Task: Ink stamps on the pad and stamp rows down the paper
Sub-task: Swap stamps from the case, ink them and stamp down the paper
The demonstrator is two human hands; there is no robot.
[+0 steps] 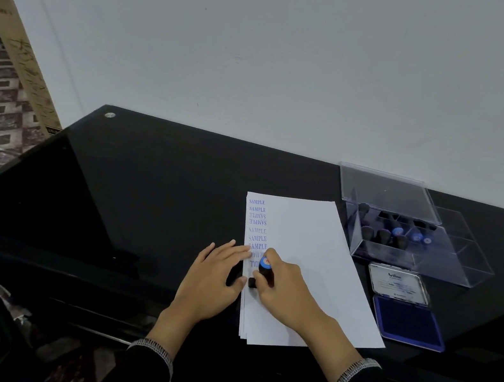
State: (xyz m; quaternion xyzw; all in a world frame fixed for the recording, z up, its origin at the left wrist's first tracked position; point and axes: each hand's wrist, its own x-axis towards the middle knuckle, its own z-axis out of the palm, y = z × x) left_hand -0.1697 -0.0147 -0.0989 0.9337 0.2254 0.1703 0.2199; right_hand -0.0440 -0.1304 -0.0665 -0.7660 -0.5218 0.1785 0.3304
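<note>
A stack of white paper (pixel 310 255) lies on the black glass table, with a column of blue "SAMPLE" prints down its left side. My right hand (pixel 285 289) grips a black stamp with a blue top (pixel 265 269) and holds it down on the paper just below the lowest prints. My left hand (pixel 214 280) lies flat, fingers straight, across the paper's left edge beside the stamp. The open blue ink pad (pixel 408 321) sits to the right of the paper, its lid folded back.
A clear plastic box (pixel 408 248) with several black stamps stands at the back right, its lid tilted open. The black glass table (pixel 141 198) stretches left to a wall. Its front edge runs below my wrists.
</note>
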